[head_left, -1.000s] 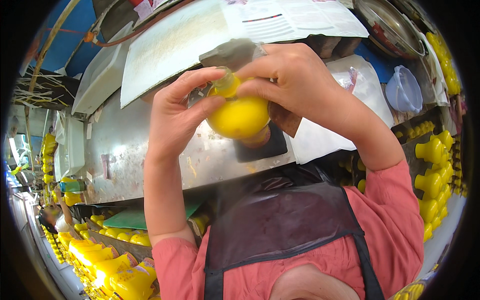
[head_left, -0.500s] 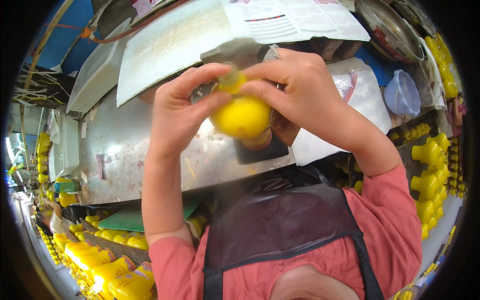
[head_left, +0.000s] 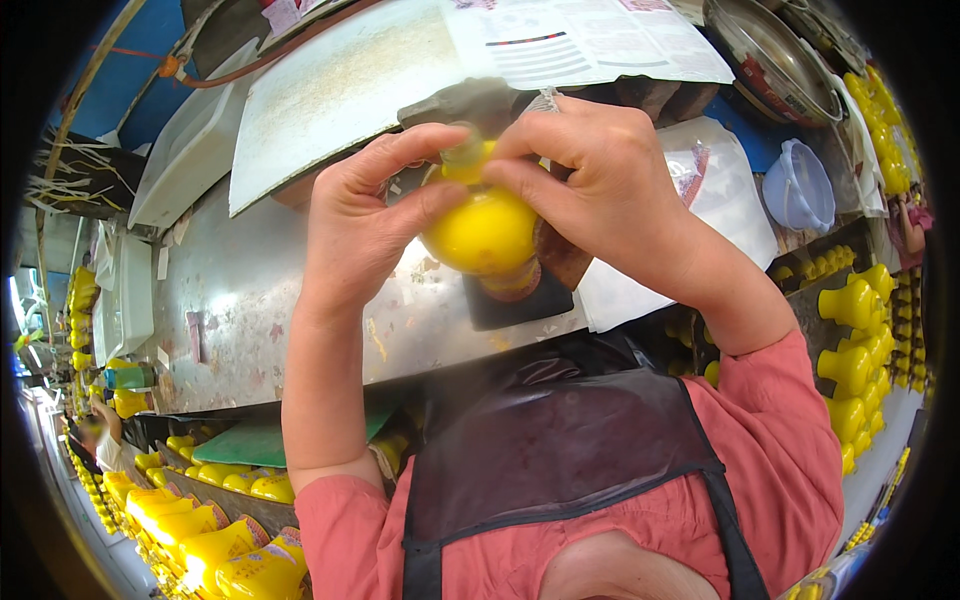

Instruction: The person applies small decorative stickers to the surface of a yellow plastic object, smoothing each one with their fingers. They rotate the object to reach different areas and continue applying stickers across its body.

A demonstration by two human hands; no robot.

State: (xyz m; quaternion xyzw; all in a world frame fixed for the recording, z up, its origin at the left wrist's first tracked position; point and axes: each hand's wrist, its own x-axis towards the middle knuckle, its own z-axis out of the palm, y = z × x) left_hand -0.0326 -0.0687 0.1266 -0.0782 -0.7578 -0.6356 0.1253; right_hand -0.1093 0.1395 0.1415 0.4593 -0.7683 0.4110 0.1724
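Observation:
A glossy yellow vase stands on a small black pad, its narrow patterned foot toward me and its neck away. My left hand is closed on the neck from the left, thumb on the shoulder and forefinger by the mouth. Something translucent and greenish lies at that fingertip; I cannot tell what it is. From the right, my right hand pinches at the neck, thumb and forefinger together. A thin whitish frayed scrap shows behind its knuckles. What the pinch holds is hidden.
A metal worktop with paper scraps lies beneath. Beyond it are a pale board and a printed sheet. At right are a white plastic sheet, a lavender basket and yellow vases. More vases stand lower left.
Both hands stay at the vase's neck with almost the same grip. My right fingers shift slightly at the neck, and the whole view drifts a little.

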